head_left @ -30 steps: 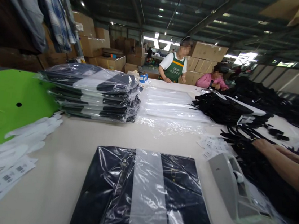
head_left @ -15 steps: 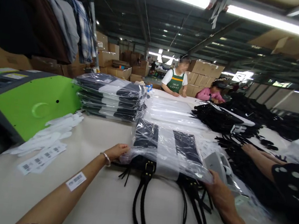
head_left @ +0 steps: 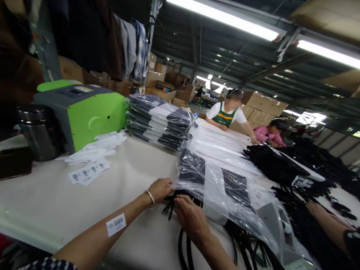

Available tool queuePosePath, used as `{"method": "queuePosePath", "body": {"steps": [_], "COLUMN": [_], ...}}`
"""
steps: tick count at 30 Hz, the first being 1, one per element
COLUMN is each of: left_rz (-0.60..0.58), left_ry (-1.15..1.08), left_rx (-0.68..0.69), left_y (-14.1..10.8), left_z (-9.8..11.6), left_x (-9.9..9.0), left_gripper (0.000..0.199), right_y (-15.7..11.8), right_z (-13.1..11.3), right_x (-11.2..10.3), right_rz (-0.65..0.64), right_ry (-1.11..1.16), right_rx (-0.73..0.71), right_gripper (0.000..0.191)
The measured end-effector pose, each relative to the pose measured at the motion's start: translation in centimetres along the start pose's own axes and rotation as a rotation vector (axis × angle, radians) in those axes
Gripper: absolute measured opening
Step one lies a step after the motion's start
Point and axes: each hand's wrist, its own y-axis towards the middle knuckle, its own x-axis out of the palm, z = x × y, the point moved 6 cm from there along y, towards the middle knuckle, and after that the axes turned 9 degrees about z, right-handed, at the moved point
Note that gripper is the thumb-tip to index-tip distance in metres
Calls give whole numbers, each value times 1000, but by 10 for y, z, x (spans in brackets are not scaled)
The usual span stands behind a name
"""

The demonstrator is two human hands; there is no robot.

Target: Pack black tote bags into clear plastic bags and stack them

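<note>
A dark item with a pale middle band lies in a clear plastic bag (head_left: 211, 185) on the table. Black straps (head_left: 188, 258) stick out of its near side. My left hand (head_left: 160, 189) pinches the bag's near left corner; a barcode sticker (head_left: 115, 225) is on that forearm. Just right of it, my right hand (head_left: 191, 215) is at the near edge by the strap base, fingers bent; whether it grips anything is unclear.
Bagged items (head_left: 158, 121) are stacked behind, beside a green machine (head_left: 99, 114). Labels (head_left: 88, 171), a phone (head_left: 12, 164) and a flask (head_left: 40, 133) lie left. A tape dispenser (head_left: 278, 230), black goods (head_left: 289, 170) and another person's arm (head_left: 330, 221) are right. An aproned person (head_left: 230, 115) stands behind.
The view has turned left. My right hand has left the bag's right corner and moved beside my left hand, which still holds the left corner. The aproned person now reaches toward the black pile.
</note>
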Motion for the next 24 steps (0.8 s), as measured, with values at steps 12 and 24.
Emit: {"method": "queuePosePath", "body": {"steps": [12,24], "left_rz": [283,287], "left_ry": [257,36], "left_rx": [-16,67], "left_y": [-12,-74], "left_z": [-30,20], "left_x": [-57,-55], "left_gripper": [15,36], "right_y": [65,69], "right_z": [9,8], "right_x": [-2,12], "right_rz": [-118,28], "right_ry": [-274,-244], "right_rx": [68,133], "right_gripper": [24,24]}}
